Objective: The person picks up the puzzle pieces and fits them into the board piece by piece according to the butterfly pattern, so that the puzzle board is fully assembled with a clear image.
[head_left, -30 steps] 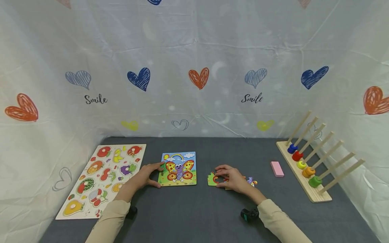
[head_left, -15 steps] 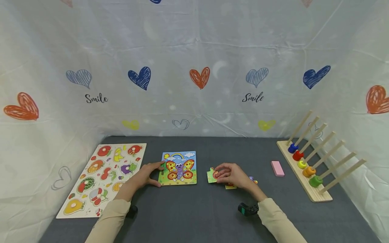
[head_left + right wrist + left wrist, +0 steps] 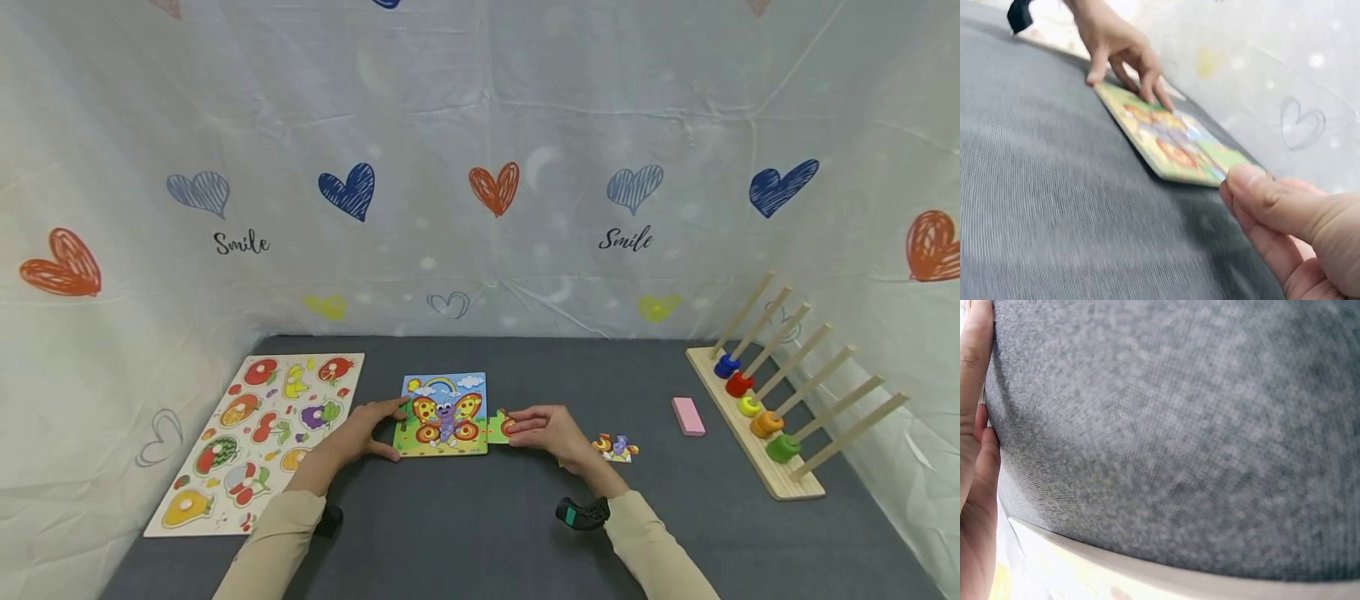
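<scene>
A square butterfly picture board (image 3: 447,421) lies on the dark table in front of the person. The left hand (image 3: 365,435) rests at its left side, thumb at the near corner and fingertips against the board's left part. Between thumb and fingers, the right hand (image 3: 553,435) pinches a green puzzle piece (image 3: 495,427) with a red-orange round part, at the board's right edge. The fingers partly cover this piece. More puzzle pieces (image 3: 617,448) with purple and orange parts lie right of the right hand; a yellow bit shows under the wrist.
A large fruit puzzle board (image 3: 255,442) lies at the left, partly behind the left forearm. A pink block (image 3: 687,417) sits at the right. Beyond it stands a wooden peg rack (image 3: 798,483) with coloured rings. A printed cloth (image 3: 480,125) hangs behind the table.
The right hand has moved left with the green puzzle piece, bringing it from beside the other pieces to the board's right edge. The left hand has stayed at the board.
</scene>
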A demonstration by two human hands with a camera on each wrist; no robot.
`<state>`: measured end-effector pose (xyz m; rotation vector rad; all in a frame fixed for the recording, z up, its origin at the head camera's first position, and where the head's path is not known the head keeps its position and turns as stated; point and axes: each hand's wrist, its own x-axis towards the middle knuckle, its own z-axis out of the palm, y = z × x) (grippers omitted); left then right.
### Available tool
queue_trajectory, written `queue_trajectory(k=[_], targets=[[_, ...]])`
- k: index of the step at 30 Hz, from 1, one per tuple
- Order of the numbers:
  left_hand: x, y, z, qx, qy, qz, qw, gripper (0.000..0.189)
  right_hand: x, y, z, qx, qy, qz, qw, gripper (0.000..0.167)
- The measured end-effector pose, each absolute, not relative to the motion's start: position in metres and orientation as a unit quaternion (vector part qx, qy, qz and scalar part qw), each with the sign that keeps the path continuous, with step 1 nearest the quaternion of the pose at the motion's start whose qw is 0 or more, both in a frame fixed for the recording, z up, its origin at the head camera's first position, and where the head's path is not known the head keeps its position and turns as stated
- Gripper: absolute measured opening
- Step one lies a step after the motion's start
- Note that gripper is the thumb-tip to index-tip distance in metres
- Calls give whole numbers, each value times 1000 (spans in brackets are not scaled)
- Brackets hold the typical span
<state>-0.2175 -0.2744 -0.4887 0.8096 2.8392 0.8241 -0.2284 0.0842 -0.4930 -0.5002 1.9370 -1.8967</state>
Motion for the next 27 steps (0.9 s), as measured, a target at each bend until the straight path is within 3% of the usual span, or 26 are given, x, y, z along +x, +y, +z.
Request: queue_trajectory(k=[27], targets=[[-217,-275,-491,284,920,268,15,86,-220,-22,-500,-207,720,-642,163,35]])
